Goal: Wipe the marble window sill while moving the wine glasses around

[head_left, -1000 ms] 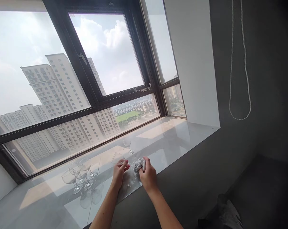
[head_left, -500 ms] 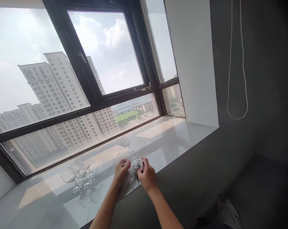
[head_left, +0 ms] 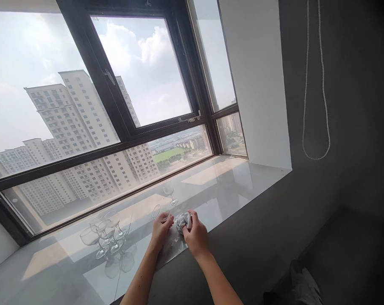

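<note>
My left hand (head_left: 162, 228) is closed around a clear wine glass (head_left: 157, 210). A round edge of the glass sticks out beyond the fingers, while the rest is mostly hidden by the hand. Bunched in my right hand (head_left: 196, 233) is a pale grey cloth (head_left: 182, 222), close beside the left fingers. Both hands are just above the front part of the glossy windowsill (head_left: 222, 199). Behind them, one wine glass (head_left: 168, 191) stands upright on the sill. To the left, several wine glasses (head_left: 105, 231) stand upright in a cluster.
A dark-framed window (head_left: 125, 134) runs along the back of the sill. On the right, a beaded blind cord (head_left: 324, 101) hangs in a loop against the dark wall (head_left: 354, 127). The sill's front edge slants up to the right.
The view has shifted very slightly. Both hands keep nearly the same place, with the glass and the cloth still held.
</note>
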Available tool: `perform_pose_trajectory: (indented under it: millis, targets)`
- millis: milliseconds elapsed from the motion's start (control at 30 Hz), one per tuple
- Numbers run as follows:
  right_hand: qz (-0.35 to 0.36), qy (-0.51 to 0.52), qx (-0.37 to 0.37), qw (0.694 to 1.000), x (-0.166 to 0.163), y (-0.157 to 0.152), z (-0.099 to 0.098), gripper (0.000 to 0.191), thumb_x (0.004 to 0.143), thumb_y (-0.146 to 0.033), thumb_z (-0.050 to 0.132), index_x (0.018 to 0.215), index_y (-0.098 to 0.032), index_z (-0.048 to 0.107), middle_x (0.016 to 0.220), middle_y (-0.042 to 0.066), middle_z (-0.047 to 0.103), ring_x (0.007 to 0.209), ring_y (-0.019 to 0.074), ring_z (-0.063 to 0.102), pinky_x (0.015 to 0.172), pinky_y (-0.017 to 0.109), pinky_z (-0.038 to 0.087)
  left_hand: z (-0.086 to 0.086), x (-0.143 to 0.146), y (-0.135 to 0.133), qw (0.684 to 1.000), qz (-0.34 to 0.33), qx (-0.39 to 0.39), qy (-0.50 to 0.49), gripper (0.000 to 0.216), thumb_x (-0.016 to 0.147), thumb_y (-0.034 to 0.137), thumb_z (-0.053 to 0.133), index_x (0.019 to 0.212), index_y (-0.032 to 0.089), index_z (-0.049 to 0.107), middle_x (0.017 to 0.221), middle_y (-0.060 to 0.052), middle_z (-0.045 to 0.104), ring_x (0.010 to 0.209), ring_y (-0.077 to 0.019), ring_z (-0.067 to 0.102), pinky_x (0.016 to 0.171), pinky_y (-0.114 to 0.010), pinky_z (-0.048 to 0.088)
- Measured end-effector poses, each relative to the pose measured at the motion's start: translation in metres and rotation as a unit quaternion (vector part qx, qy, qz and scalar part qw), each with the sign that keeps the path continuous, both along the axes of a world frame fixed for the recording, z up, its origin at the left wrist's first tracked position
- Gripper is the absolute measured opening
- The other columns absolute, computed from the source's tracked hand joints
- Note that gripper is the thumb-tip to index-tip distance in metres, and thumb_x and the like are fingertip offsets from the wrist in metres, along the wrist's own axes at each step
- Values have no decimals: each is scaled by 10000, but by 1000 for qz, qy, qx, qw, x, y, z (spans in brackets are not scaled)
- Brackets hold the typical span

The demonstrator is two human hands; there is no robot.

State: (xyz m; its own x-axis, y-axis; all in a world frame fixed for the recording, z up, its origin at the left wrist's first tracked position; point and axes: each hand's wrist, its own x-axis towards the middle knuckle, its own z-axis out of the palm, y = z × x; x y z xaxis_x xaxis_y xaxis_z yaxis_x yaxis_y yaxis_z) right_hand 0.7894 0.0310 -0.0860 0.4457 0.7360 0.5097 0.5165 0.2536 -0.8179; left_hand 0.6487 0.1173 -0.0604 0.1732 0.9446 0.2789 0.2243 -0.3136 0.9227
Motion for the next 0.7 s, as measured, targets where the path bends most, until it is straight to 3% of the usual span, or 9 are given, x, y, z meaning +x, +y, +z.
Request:
perform_pose_trajectory:
  millis: [433,567,700]
  targets:
    - [-8,-7,18,1000,-1,2,-4,455,787,-217,516,1241,-232,485,997,46,696,870,204,670,715,254,474,3,2,-3,1000,8,13,3,373,682,494,687,814,150,626,619,5,616,579,-124,562,580,-227,429]
    - [-8,32,28,999,0,1,-2,523,790,-224,514,1306,-231,429,1010,54,687,877,211,667,712,266,486,-2,1,-5,994,69,83,30,357,709,515,658,762,164,620,585,4,608,563,-141,566,572,-239,429]
    - [-29,111,44,992,4,1,3,544,805,-281,516,1333,-236,390,1007,53,672,850,203,665,661,255,488,1,1,1,979,107,125,117,367,707,533,644,755,169,656,606,-20,641,576,-166,588,555,-247,410]
